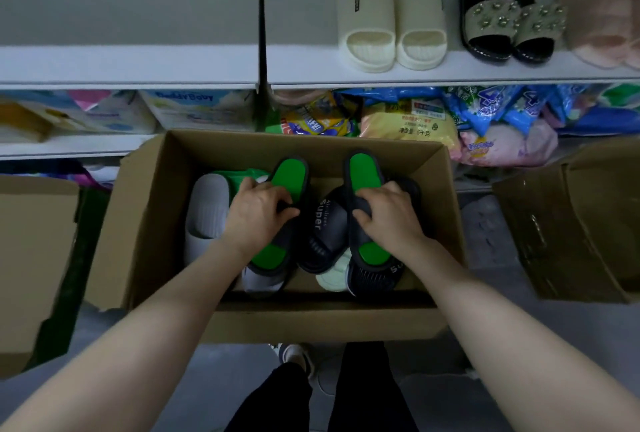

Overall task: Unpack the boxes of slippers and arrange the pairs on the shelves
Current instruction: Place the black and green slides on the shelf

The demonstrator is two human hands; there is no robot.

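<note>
Two green-soled slippers [290,177] [365,172], rectangular cardboard box [156,223]

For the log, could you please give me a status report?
Left hand grips left green slipper; right hand grips right green slipper. Both inside box. Black slipper wedged between.

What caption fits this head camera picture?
Left hand grips one black green-insoled slipper, right hand its matching slipper, in an open brown cardboard box.

Slippers [205,210] lie in an open box [145,213] before the shelving [262,33]; a second box [31,251] stands left, a third [571,234] right; three pairs [391,19] sit on the upper shelf [138,64], packets [408,123] beneath.
</note>
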